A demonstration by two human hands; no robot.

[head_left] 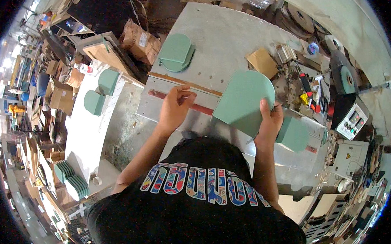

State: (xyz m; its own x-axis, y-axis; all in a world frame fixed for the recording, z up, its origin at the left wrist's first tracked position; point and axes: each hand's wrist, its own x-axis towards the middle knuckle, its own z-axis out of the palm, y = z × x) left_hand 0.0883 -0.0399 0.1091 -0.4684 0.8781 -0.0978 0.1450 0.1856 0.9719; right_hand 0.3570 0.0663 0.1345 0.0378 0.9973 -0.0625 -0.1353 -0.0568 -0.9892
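My right hand [269,122] grips a pale green panel [245,100] by its right edge, thumb on top and fingers partly hidden beneath. The panel has one rounded end and is raised over the grey worktable. To its left, my left hand [177,107] hovers above a red strip [201,108] set in the table's front part. Its fingers are loosely bent and apart, with nothing visible in them. Just right of my right hand, more green panels [295,134] rest on the table edge. A small stack of green panels [175,52] lies at the far left of the tabletop.
A white side table [86,131] on the left bears green pieces [95,102] and, lower down, a row of several green panels [71,180]. Tools and clutter [310,90] crowd the right side beside a control box [352,121]. A brown square sheet [262,62] lies behind the panel.
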